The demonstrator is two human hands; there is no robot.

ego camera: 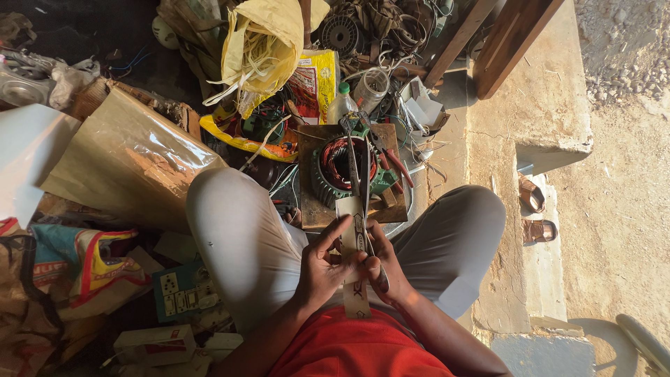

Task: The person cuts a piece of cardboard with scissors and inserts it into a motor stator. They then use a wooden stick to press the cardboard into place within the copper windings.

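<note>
While both hands pinch one paper strip [354, 244], left grip [322, 269] clamped, right grip [385, 269] on scissors [361, 178].

Both hands [352, 269] together (fingers curled)

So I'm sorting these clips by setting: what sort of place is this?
Probably a small motor-repair workshop, worked from the floor. A motor stator with copper windings sits on a wooden board, pliers beside it, with coils and parts heaped behind.
</note>
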